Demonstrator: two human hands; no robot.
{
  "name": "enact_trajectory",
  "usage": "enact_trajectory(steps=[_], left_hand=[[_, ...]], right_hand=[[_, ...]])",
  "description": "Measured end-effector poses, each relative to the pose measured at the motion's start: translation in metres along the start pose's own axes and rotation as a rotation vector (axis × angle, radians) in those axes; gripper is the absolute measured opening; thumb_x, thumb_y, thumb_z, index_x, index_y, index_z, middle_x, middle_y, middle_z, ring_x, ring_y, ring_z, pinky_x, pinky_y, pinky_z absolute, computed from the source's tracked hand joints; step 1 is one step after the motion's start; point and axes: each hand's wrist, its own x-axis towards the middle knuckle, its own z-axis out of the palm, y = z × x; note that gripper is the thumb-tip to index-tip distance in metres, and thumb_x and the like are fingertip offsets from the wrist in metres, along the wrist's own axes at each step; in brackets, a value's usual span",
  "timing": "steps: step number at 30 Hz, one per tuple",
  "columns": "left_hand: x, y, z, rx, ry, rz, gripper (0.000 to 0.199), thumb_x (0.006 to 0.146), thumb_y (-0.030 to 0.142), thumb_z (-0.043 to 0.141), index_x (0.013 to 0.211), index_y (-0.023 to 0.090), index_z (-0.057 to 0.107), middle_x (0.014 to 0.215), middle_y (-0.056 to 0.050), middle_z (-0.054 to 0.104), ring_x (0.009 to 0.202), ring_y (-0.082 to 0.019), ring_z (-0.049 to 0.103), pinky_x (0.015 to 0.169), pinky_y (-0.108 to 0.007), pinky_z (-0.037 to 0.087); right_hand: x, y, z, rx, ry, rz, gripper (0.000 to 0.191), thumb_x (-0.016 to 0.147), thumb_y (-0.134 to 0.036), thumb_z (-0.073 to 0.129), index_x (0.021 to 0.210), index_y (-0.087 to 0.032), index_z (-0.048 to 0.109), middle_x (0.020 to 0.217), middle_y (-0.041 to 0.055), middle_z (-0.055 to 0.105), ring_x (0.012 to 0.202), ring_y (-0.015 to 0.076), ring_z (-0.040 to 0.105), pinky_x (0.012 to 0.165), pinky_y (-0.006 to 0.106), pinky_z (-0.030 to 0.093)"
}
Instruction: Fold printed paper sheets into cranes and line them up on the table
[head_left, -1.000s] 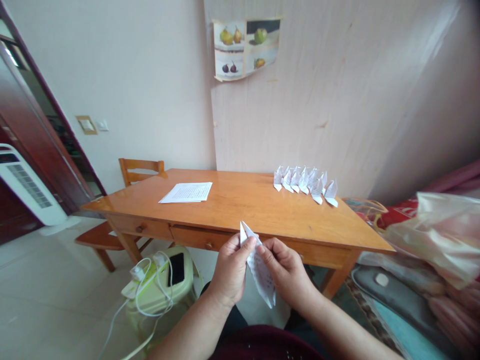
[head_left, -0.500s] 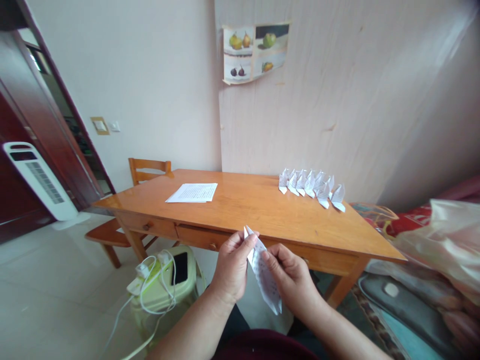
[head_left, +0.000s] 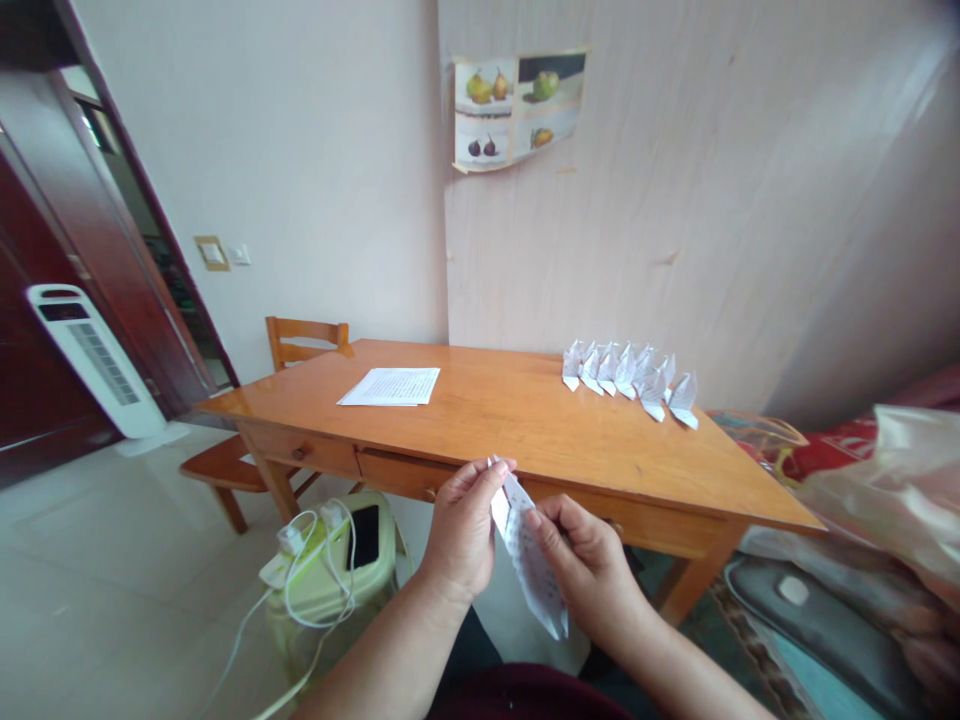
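A folded sheet of printed paper [head_left: 529,560], narrow and pointed at both ends, is held in front of the table's near edge. My left hand [head_left: 465,530] pinches its upper tip between thumb and fingers. My right hand [head_left: 581,545] grips its right side, the thumb lying on the face and the fingers hidden behind. On the right of the tabletop, several folded paper pieces [head_left: 626,372] stand close together with their points up. A stack of printed sheets [head_left: 390,386] lies flat at the table's left.
The wooden table [head_left: 487,420] has drawers along its front. At lower left a green stool [head_left: 375,580] bears a phone [head_left: 364,537] and white cables [head_left: 300,590]. A chair [head_left: 307,335] stands behind the table's left corner; plastic bags [head_left: 892,480] crowd the right.
The view has shifted slightly left, so the surroundings sit a little further right. My left fingers have closed further over the paper's upper tip. Both hands still hold the paper.
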Motion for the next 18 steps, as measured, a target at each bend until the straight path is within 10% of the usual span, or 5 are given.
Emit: enact_trajectory(steps=[10,18], left_hand=[[0.015,0.010,-0.008,-0.059,0.017,0.110,0.026,0.075,0.036,0.083,0.089,0.015,0.076,0.082,-0.005,0.072,0.077,-0.013,0.063,0.077,-0.026,0.047],[-0.009,-0.003,-0.005,0.156,-0.279,0.011,0.048,0.092,0.056,0.059,0.101,0.013,0.076,0.090,-0.011,0.073,0.075,-0.019,0.062,0.073,-0.031,0.047]], right_hand=[[-0.003,0.004,-0.002,0.162,0.019,0.139,0.033,0.094,-0.049,0.059,0.079,-0.020,0.060,0.067,-0.0014,0.050,0.061,0.0134,0.042,0.055,0.025,0.034],[0.004,0.007,-0.008,0.391,0.118,0.211,0.031,0.091,-0.049,0.065,0.081,-0.020,0.062,0.071,0.0005,0.057,0.063,0.0134,0.045,0.059,0.025,0.038]])
